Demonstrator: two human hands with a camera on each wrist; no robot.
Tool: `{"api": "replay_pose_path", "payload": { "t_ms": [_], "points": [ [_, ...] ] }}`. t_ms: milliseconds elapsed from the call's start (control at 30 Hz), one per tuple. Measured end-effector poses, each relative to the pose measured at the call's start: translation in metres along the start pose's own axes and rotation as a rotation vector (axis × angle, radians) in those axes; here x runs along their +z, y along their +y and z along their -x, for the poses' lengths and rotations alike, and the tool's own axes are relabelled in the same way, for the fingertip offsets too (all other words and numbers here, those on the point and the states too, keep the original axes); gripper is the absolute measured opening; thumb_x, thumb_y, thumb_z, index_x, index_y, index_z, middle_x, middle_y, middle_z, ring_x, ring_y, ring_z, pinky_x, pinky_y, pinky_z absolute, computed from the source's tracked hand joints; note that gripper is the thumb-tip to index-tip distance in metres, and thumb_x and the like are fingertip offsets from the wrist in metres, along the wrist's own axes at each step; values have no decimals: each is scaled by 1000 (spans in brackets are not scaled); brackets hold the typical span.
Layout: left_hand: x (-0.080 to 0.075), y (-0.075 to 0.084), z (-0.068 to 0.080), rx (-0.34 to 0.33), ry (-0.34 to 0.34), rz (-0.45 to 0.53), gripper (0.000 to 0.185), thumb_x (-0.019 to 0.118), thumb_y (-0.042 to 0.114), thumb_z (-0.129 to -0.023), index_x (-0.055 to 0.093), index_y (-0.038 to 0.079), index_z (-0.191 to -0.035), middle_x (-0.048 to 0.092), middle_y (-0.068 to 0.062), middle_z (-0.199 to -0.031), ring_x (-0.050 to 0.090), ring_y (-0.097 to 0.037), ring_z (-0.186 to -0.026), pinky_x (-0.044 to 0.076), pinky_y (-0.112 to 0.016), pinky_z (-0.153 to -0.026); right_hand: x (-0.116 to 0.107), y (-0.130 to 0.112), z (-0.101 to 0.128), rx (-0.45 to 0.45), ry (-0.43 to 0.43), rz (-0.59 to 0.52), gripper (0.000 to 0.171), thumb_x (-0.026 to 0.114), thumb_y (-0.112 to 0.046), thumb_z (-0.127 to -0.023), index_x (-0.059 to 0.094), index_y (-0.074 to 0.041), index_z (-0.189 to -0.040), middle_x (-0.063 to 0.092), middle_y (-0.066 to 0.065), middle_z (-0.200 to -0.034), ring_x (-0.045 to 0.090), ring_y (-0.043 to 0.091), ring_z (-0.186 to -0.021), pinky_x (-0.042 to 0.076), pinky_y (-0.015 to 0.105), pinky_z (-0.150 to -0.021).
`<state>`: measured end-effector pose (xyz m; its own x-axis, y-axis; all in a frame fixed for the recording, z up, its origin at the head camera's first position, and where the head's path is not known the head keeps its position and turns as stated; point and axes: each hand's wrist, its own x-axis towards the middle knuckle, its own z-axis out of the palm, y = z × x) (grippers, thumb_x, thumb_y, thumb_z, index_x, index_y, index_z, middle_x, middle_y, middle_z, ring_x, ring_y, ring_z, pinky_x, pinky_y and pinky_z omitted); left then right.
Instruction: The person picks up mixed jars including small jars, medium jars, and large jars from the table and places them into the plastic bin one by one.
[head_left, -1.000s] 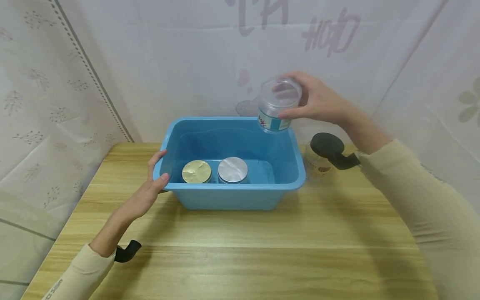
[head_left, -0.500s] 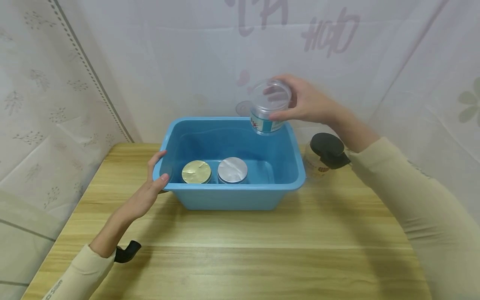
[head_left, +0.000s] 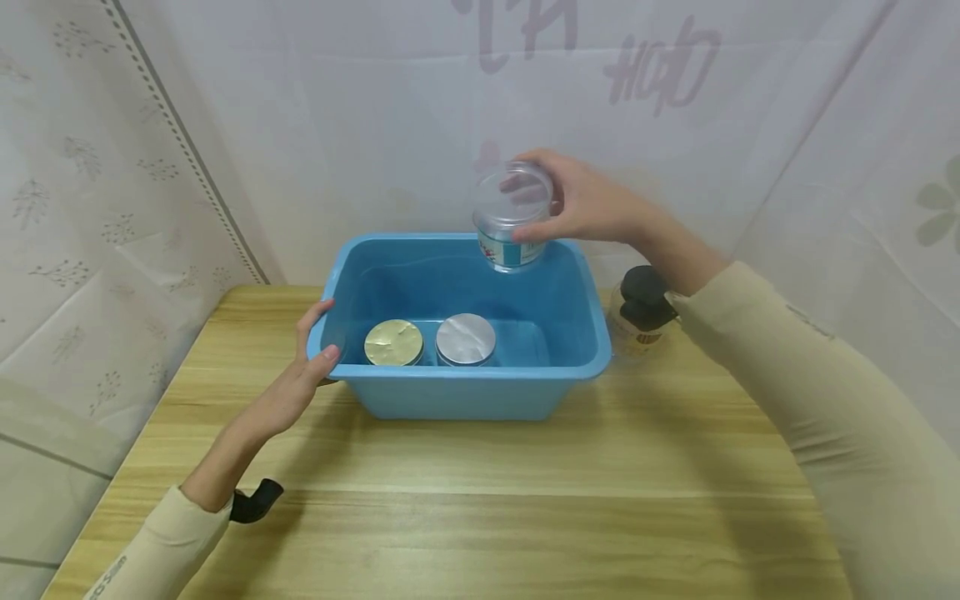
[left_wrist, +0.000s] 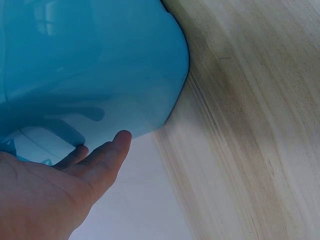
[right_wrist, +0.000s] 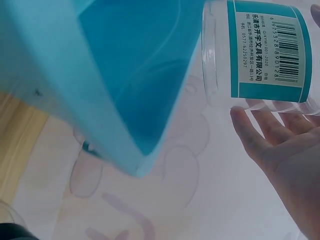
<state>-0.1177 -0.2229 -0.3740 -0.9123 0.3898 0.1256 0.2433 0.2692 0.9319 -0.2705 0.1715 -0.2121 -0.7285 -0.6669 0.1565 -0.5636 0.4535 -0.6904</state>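
Observation:
My right hand (head_left: 588,200) grips a clear plastic jar (head_left: 501,250) from its right side, above the back edge of a blue plastic tub (head_left: 457,398). A teal and white label with a barcode wraps the jar, seen close in the right wrist view. My left hand (head_left: 288,392) holds the tub's left rim, thumb at the front corner and a finger farther back. In the left wrist view, several fingers (left_wrist: 102,162) lie along the tub's outer wall. Inside the tub stand a gold-topped jar (head_left: 393,342) and a silver-topped jar (head_left: 465,338); the rim hides their lower parts.
Another clear jar (head_left: 633,333) stands on the wooden table (head_left: 480,500) just right of the tub, partly hidden by the black wrist mount (head_left: 647,298). A patterned curtain (head_left: 360,150) hangs behind the table and along its sides.
My right hand has carried the clear jar leftward along the tub's back edge, from near its right corner toward the middle. The left hand and the tub stay in place.

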Motion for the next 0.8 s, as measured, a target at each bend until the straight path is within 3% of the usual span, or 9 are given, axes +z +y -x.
{"api": "replay_pose_path", "payload": {
  "t_ms": [300,533,800],
  "points": [
    [0,-1,-1,-2,-8,9,63,31,33,-108,-7,31,-158,-10,-17,-162,19,-54,-141,31,-77,-97,14,-10,-16,15,-79,4,89,86,-27,-83,34,-8,-152,53,6,-143,52,25,-128,48,48,-98],
    [0,0,0,-7,-6,-4,63,31,33,-108,-8,31,-158,-9,-18,-162,19,-55,-140,31,-77,-96,28,-17,-28,-23,-136,-15,84,86,-24,-83,36,-7,-149,54,8,-141,53,25,-126,50,46,-95],
    [0,1,1,-5,-10,2,63,30,32,-108,-8,31,-158,-9,-19,-161,18,-55,-141,29,-76,-98,45,-22,-45,-64,-182,63,87,85,-37,-82,36,-8,-149,53,6,-141,53,22,-126,52,42,-93]
  ]
}}
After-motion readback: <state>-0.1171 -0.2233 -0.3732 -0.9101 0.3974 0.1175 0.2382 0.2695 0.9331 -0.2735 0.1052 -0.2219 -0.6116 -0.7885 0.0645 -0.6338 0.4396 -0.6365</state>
